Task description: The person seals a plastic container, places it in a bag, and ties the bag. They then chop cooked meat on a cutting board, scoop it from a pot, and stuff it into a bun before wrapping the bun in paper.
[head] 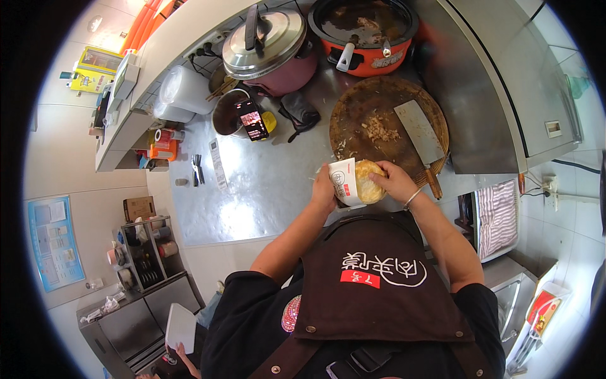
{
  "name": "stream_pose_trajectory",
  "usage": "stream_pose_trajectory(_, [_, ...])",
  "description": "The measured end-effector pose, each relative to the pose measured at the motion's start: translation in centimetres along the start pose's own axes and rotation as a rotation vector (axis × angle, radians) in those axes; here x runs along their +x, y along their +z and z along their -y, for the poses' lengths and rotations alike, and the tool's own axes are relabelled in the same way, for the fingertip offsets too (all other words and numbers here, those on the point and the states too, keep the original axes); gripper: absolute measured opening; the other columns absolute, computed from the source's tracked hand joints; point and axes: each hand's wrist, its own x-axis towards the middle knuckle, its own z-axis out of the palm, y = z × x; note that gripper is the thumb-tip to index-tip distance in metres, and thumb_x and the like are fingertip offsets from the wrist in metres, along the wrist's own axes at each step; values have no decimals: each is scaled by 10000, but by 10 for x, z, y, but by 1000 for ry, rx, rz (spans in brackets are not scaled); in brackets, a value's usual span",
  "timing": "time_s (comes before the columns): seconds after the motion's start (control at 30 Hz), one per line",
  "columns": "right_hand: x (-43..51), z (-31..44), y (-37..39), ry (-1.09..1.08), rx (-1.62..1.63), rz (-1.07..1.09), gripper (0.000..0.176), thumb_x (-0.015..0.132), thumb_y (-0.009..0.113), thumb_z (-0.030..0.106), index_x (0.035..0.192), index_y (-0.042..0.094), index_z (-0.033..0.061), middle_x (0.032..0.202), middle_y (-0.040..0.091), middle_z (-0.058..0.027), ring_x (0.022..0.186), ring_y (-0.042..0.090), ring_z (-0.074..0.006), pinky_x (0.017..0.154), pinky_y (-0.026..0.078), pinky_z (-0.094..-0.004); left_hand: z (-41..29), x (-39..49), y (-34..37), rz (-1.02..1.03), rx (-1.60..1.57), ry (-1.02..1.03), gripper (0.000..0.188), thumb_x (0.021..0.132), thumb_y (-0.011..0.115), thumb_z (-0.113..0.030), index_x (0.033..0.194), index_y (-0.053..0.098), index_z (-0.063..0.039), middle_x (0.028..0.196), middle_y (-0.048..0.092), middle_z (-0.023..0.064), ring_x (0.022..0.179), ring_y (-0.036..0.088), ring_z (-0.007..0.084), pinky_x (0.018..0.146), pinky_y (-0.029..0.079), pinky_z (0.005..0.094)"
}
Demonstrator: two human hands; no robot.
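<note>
Between my hands is a round, golden-brown flatbread [369, 182], its left part inside a white printed paper sleeve [344, 184]. My left hand [324, 190] grips the sleeve along its left edge. On the bread's far right side, the thumb and fingers of my right hand [396, 182] hold the bare crust. Whether the bread has a filling cannot be seen. Just beyond lies a round wooden chopping block [352, 113] with a small heap of chopped meat [379, 131]. A cleaver [420, 132] rests on its right side, the wooden handle jutting over the near rim.
Behind the block stands a red pot [374, 61] of dark broth with utensils. Left of it are a lidded pink pot [284, 71], a black cloth [300, 113] and a phone [252, 120] leaning on a metal pot [227, 113]. Another person's hand [181, 353] holds a white tray [181, 327] at lower left.
</note>
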Motion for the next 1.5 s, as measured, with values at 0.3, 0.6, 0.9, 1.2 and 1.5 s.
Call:
stream_pose_trajectory(0.3, [1,-13,13,-48,17,-181,467,945,729,248,1265,562,-48,1103,681,-109,953,648,-151,837,541,-303,10,-5,8,-6,-146,-51,508,1088,356,-424,1208,566,23,1109,689,158,977,705,297,869,590,458])
stream_pose_trajectory(0.6, [8,-16,8,103,150,-17,416,974,689,240,1257,560,-36,1064,699,-125,922,671,-163,802,548,-304,11,0,4,-70,-22,-6,506,1090,352,-422,1214,569,18,1101,693,150,955,709,290,851,598,452])
stream_pose_trajectory(0.9, [2,-1,-3,228,168,90,401,974,687,266,1238,554,-4,979,702,-78,755,645,-114,562,492,-271,17,15,-9,-36,0,4,474,1091,367,-402,1175,576,16,1061,691,155,924,706,282,828,595,425])
stream_pose_trajectory(1.2, [-5,13,-14,266,228,93,390,981,674,313,1211,574,15,949,691,-61,763,636,-104,566,487,-264,18,13,-7,-43,129,310,363,1070,504,-352,1095,615,-7,928,653,64,831,618,158,803,518,294])
stream_pose_trajectory(1.5, [7,-7,5,21,11,-53,400,998,638,391,1071,643,-2,947,680,-58,834,610,-112,760,513,-289,-16,-7,14,123,14,77,186,995,656,-173,1084,614,-16,996,696,102,901,677,205,780,559,348])
